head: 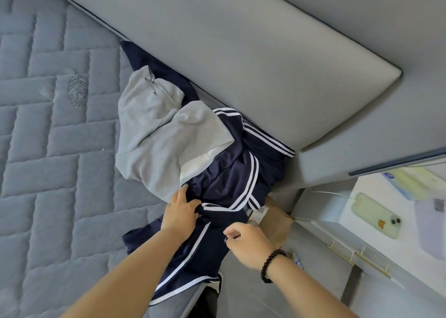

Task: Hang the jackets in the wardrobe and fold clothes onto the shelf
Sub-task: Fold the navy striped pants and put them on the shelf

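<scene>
Navy striped garment [224,180] heaped at mattress [48,124] edge, against padded headboard [265,64], grey hoodie [154,134] on top. Our left hand [181,211] grips navy fold, fingers curled. Our right hand [248,243] pinches fabric just beside it; phone [376,215] well apart.

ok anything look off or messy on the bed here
Yes: the navy striped garment and grey hoodie lie crumpled in a heap against the headboard, unfolded. The navy one spills over the mattress edge while both hands hold it.
</scene>
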{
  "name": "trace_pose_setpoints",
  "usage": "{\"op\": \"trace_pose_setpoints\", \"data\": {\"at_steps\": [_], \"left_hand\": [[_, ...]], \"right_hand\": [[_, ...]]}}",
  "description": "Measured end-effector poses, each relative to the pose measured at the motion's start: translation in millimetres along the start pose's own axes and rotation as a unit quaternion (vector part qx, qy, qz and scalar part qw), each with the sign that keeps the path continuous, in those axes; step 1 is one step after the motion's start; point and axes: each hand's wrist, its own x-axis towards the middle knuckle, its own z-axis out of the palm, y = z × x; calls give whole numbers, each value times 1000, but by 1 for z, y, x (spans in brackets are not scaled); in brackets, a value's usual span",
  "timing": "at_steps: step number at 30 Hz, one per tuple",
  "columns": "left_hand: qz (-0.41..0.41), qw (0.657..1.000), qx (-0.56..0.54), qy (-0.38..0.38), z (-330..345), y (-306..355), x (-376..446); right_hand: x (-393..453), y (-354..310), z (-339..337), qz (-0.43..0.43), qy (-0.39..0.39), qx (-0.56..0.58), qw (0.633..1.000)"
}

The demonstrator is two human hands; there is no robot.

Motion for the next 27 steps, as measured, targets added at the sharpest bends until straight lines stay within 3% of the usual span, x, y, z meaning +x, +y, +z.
{"op": "trace_pose_setpoints", "data": {"at_steps": [4,8,15,21,27], "left_hand": [[-14,999,5,46,-9,9,-6],[-14,985,-107,135,-41,14,-37],[111,934,-235,243,-131,51,-112],[199,888,-310,274,-199,106,-184],[275,848,-323,317,-259,136,-252]], "right_hand": [[-20,-2,-6,-6,19,1,1000],[-50,-6,-19,-15,46,17,999],[-115,-52,-51,-86,123,-3,989],[-198,-104,-82,-225,243,-39,943],[-293,-127,-105,-277,322,-111,899]]}}
